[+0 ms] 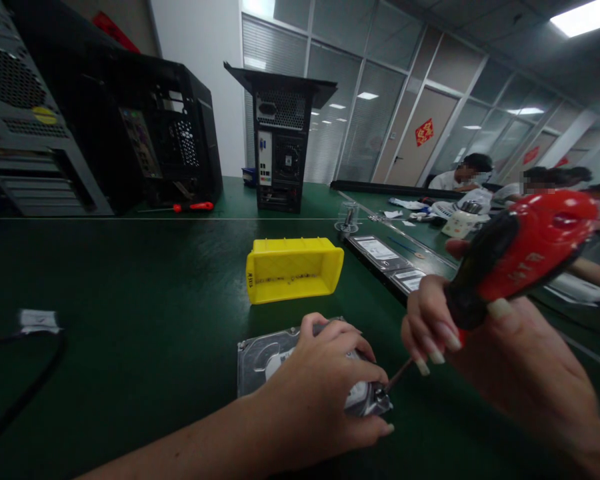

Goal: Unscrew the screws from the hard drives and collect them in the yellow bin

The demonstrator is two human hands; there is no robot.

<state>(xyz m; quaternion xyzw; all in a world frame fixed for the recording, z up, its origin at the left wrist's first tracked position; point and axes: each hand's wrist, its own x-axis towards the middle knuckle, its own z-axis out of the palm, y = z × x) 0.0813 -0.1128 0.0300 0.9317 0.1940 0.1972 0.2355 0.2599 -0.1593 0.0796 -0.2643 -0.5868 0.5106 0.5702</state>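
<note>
A silver hard drive point(255, 363) lies flat on the green table, partly covered by my left hand point(320, 383). That hand's fingers wrap over the drive's top and right edge, gripping it. My right hand point(500, 347) is closed around a red and black screwdriver point(525, 247), held tilted. Its thin shaft slopes down to the drive's right corner, where the tip meets a small metal part beside my left fingertips. Just behind the drive, a yellow bin point(295, 273) rests on its side with its opening toward me and small dark screws inside.
Open computer cases point(180, 133) stand at the back left, with another red screwdriver point(195, 207) before them. A black computer tower point(280, 147) stands at the back. More hard drives point(377, 250) lie at the right. A cable point(25, 400) lies at the left. People point(463, 175) sit beyond.
</note>
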